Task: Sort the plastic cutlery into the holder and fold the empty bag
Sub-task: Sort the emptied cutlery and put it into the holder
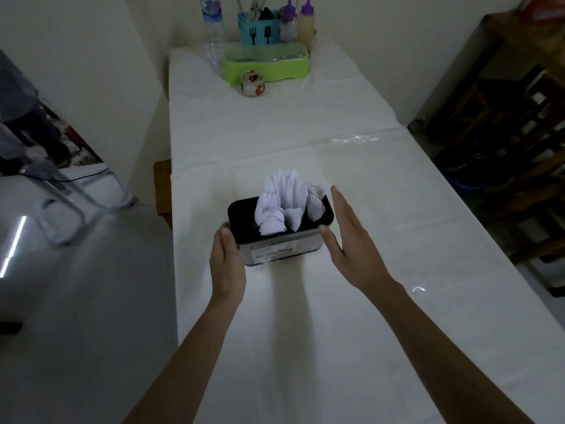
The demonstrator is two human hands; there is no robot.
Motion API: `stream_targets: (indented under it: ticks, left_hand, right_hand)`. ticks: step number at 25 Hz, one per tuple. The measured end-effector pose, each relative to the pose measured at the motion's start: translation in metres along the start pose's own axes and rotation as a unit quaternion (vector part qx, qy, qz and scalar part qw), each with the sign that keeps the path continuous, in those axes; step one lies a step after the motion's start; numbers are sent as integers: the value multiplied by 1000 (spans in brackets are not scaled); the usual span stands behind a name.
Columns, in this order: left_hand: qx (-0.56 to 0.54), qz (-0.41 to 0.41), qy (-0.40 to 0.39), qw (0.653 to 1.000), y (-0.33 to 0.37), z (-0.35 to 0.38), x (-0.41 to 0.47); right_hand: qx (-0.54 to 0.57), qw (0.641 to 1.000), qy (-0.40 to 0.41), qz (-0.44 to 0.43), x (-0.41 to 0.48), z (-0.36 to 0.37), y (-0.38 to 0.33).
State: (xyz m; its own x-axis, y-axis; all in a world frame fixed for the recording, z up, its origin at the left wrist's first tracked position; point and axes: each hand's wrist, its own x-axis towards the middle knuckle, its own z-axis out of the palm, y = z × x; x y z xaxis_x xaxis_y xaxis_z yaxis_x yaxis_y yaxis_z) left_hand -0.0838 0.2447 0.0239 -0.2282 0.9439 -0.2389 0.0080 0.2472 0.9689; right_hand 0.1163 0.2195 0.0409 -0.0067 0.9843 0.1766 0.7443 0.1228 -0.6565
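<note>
A black-rimmed holder (241, 214) with a labelled front stands in the middle of the white table (305, 332). Several white plastic cutlery pieces (284, 203) stick up out of it, bunched together. My left hand (227, 258) grips the holder's near left corner, thumb on the rim. My right hand (344, 234) lies flat along the holder's right side, fingers straight, thumb touching the near right corner. The clear empty bag (348, 154) lies flat on the table behind and to the right of the holder.
At the far end stand a water bottle (213, 29), a blue utensil caddy (260, 30), two purple-capped squeeze bottles (298, 21), a green lidded tray (265, 64) and a small ceramic jar (252, 83). Dark wooden furniture (504, 133) is on the right. A person's legs (33, 127) are at the left.
</note>
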Motion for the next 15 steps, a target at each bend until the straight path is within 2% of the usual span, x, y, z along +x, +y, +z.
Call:
stream_targets:
  ticks: [5,9,12,15]
  left_hand:
    - [61,-16,27,998,-43,6,-77]
    - [130,32,-45,990,-65,43,-131]
    - [221,85,-94,967,-75,92,-151]
    - [337,132,-135,922,-83,144,-150]
  right_hand:
    - [-78,997,-11,25,-60,-25,20]
    - [-122,991,-43,37,-109,-53,69]
    - [-144,987,-63,43,-128,-88,124]
    - [-174,978,-105,49,-127,-129,186]
